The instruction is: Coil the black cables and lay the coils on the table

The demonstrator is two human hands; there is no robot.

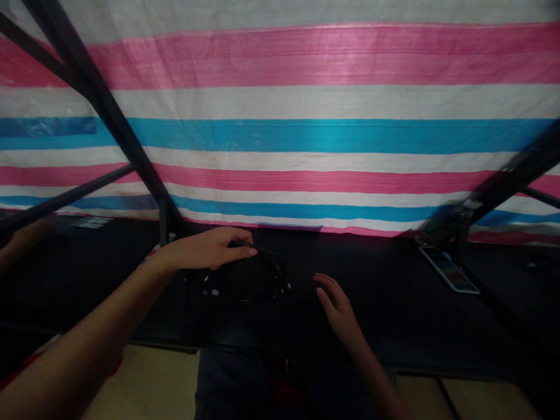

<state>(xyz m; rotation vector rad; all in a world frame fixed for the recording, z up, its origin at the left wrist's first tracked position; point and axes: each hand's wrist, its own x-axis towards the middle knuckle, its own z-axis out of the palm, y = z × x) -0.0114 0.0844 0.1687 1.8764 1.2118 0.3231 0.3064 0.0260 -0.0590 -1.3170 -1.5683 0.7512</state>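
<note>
My left hand is closed on the far side of a loose coil of thin black cables, with the thumb and fingers pinching the strands. The bundle rests on the dark tabletop, and several small pale cable ends stick out at its left and right sides. To the right of the coil, my right hand is apart from the cables. Its fingers are slightly bent and spread from the thumb, with nothing between them. Dim light hides most of the coil's lower part against the black surface.
A phone in a light case lies on the black table at the right. Dark metal frame bars slant up on both sides. Striped plastic sheeting hangs behind. Another person's hand is at the far left.
</note>
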